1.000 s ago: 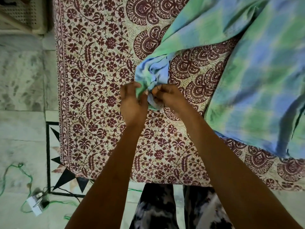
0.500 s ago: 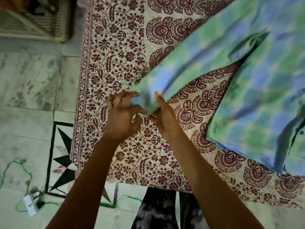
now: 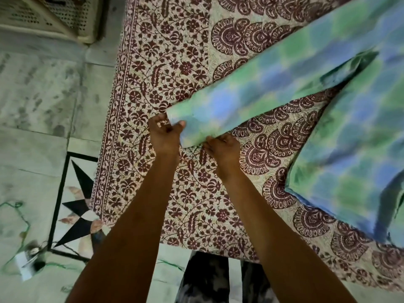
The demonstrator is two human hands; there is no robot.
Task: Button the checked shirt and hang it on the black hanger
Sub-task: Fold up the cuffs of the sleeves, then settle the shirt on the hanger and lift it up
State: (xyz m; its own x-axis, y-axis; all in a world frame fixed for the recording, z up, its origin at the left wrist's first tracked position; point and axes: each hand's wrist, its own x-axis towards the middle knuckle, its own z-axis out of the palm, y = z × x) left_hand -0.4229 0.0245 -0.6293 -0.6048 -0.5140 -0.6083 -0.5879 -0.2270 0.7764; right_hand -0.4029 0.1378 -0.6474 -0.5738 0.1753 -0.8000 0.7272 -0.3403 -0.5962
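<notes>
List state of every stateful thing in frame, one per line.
Green-and-blue checked cotton shirt: spread on the maroon floral printed bedsheet, sleeve stretched flat.
Sleeve cuff: gripped at both corners.
Left hand: closed on cuff.
Right hand: closed on cuff.
Black hanger: not visible.

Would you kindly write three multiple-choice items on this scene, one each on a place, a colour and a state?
1. Where does the checked shirt lie?
A. on the patterned bedspread
B. on the marble floor
C. in the basket

2. What colours are the shirt's checks?
A. red and white
B. green and blue
C. black and yellow

3. What do the left hand and right hand hold?
A. nothing
B. a hanger
C. the end of the sleeve

Answers:
1 A, the shirt is spread over the maroon floral cloth.
2 B, the fabric shows soft green and blue squares.
3 C, each grip pinches a side of the cuff edge.
</notes>
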